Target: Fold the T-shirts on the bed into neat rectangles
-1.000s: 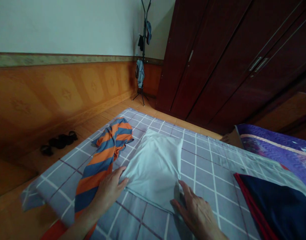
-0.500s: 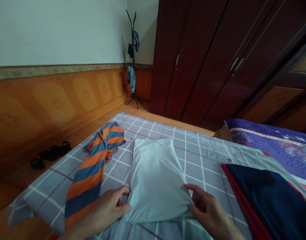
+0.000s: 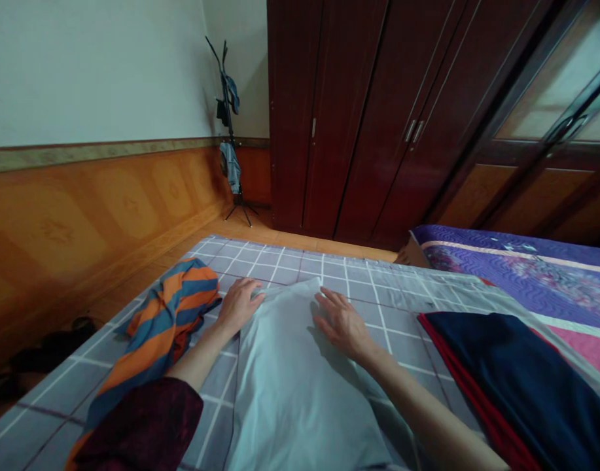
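A pale grey-white cloth lies on the checked bedspread, stretching from the bottom edge of the view to its narrow far end. My left hand is at the far left corner of the cloth, fingers bent and touching its edge. Over the far right corner rests my right hand, its fingers spread. Left of the cloth is an orange and blue striped garment, partly behind my left forearm and dark red sleeve. A folded navy and red garment lies to the right.
The grey checked bedspread covers the bed. Beyond its far right edge is a purple patterned bedding piece. Dark red wardrobes and a coat stand stand behind. Dark shoes are on the floor at left.
Both my hands have moved from the near sides of the pale cloth to its far corners. The cloth now reaches further toward me, and the view has shifted to the right.
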